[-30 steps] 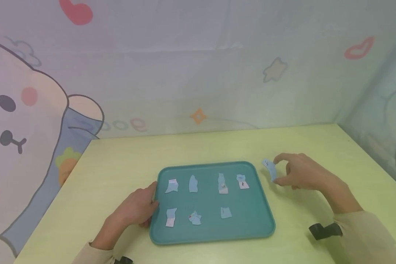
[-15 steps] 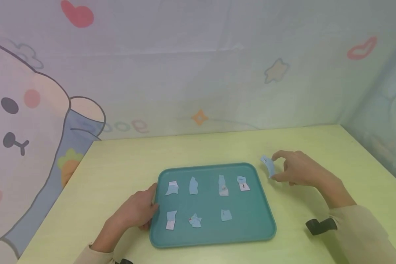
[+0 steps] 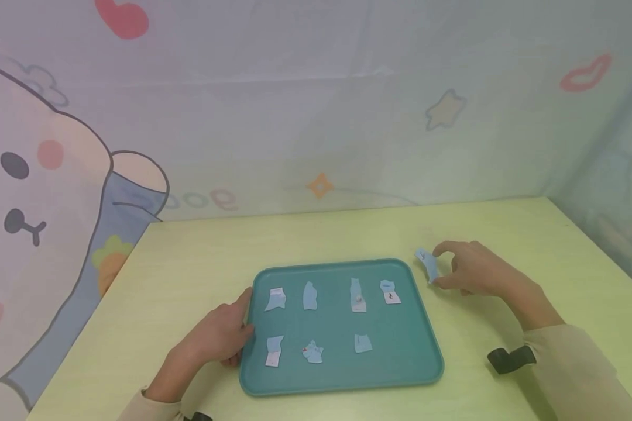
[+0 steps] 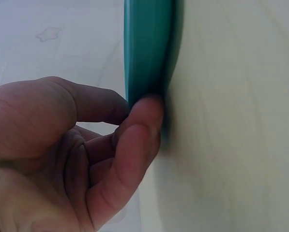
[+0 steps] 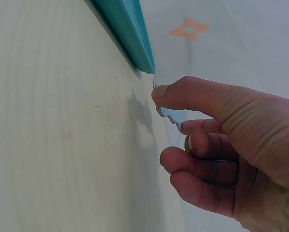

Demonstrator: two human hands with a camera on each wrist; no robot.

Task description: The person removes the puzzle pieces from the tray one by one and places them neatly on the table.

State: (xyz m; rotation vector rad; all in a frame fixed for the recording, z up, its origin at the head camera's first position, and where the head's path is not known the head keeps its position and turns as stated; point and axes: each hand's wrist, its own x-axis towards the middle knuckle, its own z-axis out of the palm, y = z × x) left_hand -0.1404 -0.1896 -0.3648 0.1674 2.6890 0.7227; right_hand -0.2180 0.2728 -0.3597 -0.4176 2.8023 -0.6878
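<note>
A teal tray (image 3: 332,321) lies on the table, bearing several torn light-blue and white scraps of paper in two rough rows. At its left edge my left hand (image 3: 213,334) grips the rim; in the left wrist view the thumb and curled fingers (image 4: 127,164) pinch the tray's edge (image 4: 146,53). To the right of the tray, my right hand (image 3: 476,269) pinches a curved light-blue paper scrap (image 3: 426,265) with a black mark. The right wrist view shows this scrap (image 5: 166,113) almost edge-on between thumb and fingers, above the tabletop and apart from the tray.
A pale yellow-green table (image 3: 216,245) surrounds the tray. Behind it hangs a printed cloth backdrop (image 3: 274,117) with a large cartoon bear at the left. A black wrist device (image 3: 511,359) sits at the right sleeve.
My right hand has shifted slightly up and left with the paper scrap, then stayed nearly still. The left hand keeps its grip on the tray. The head view has tilted a little.
</note>
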